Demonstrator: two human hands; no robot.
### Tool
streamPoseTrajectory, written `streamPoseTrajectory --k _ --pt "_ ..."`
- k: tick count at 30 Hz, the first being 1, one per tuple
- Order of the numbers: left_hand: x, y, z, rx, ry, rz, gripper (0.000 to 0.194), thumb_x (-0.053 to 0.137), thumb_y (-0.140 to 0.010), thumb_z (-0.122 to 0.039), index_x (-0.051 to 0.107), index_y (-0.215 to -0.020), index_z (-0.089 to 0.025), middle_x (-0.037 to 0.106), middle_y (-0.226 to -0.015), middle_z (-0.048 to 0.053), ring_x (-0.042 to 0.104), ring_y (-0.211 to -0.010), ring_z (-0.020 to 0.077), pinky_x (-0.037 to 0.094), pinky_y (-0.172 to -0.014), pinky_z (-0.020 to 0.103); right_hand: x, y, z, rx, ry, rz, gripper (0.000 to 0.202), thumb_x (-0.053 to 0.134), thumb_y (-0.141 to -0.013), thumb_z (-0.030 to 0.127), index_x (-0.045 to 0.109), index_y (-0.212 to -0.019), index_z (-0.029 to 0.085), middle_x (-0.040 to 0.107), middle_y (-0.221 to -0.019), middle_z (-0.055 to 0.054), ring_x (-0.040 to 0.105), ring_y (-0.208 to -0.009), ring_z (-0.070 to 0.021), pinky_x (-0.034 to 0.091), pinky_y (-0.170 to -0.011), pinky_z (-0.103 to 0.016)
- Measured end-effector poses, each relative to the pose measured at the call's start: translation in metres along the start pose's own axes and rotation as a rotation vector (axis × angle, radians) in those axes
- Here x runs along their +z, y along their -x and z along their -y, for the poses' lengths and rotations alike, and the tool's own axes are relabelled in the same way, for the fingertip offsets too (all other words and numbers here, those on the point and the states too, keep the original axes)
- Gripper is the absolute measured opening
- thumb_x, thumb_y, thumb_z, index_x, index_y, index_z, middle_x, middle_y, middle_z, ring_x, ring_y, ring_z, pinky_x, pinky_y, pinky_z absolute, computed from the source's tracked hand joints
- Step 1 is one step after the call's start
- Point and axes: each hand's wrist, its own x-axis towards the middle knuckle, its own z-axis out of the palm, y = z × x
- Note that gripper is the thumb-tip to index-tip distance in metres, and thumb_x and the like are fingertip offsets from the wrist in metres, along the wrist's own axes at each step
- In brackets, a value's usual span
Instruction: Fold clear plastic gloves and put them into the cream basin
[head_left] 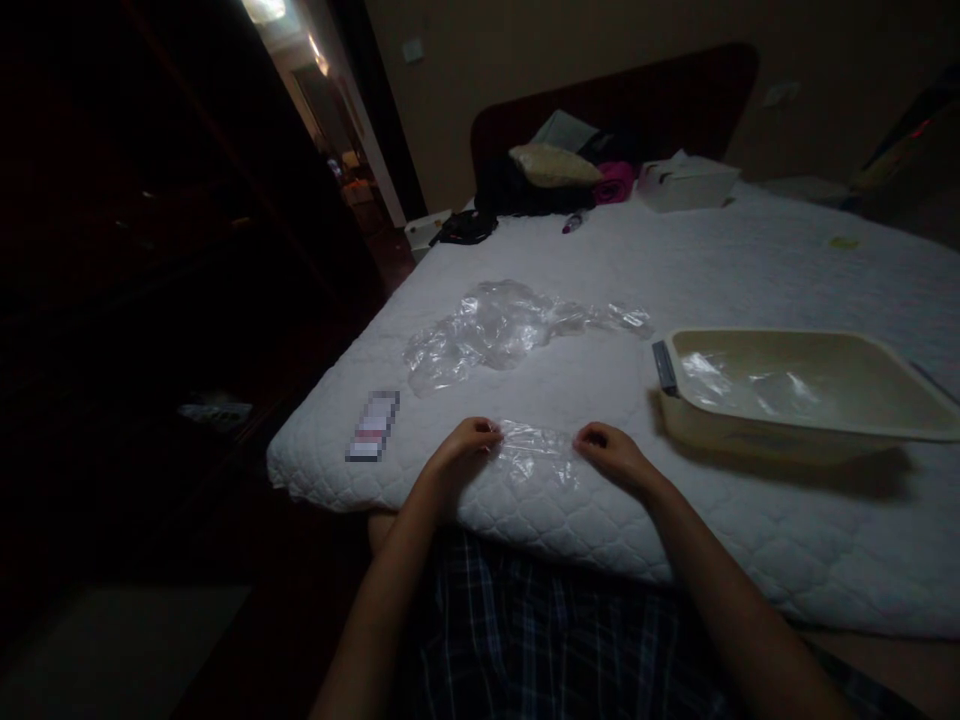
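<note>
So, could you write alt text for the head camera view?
A person's left hand and right hand hold clear film between them over a white bed. Crumpled plastic lies beyond, and a tub sits at right.

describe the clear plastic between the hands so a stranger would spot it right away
Find the white bed, then its near edge, left of the cream tub. There the left hand and right hand hold a small piece of clear plastic, one at each end. Unlike the bigger crumpled plastic farther up the bed, this piece is held.
</note>
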Motion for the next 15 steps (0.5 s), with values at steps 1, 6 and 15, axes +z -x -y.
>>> streamPoseTrajectory --k 1,6,15 --pt "0.002 0.001 -0.001 0.005 0.003 0.006 0.024 0.072 -0.055 -0.025 0.056 -0.068 -0.013 0.051 -0.059 -0.002 0.046 -0.048 0.0066 0.030 -0.045 0.020 -0.001 0.001 0.001 -0.003 -0.037 -0.003 0.022 0.055 -0.072 0.038 0.059 -0.074 0.017 0.059 -0.069 -0.002 0.052 -0.063 -0.0138 0.039 -0.058 -0.026" --pt "0.010 0.008 -0.007 0.007 0.055 -0.090 0.032 0.073 -0.056 -0.030 0.057 -0.081 -0.017 0.057 -0.073 0.000 0.050 -0.055 0.0080 0.033 -0.048 0.019 -0.005 0.003 0.002 -0.002 -0.170 -0.025 0.024 0.054 -0.073 0.040 0.057 -0.076 0.017 0.057 -0.069 -0.001 0.050 -0.063 -0.0130 0.039 -0.058 -0.025" --pt "0.015 -0.002 0.000 0.073 0.125 -0.071 0.030 0.072 -0.057 -0.029 0.052 -0.075 -0.016 0.048 -0.059 -0.004 0.045 -0.049 0.0058 0.032 -0.046 0.018 -0.003 0.002 -0.002 0.004 -0.169 -0.098 0.032 0.053 -0.073 0.045 0.058 -0.085 0.016 0.060 -0.073 -0.003 0.055 -0.068 -0.0157 0.044 -0.063 -0.028"
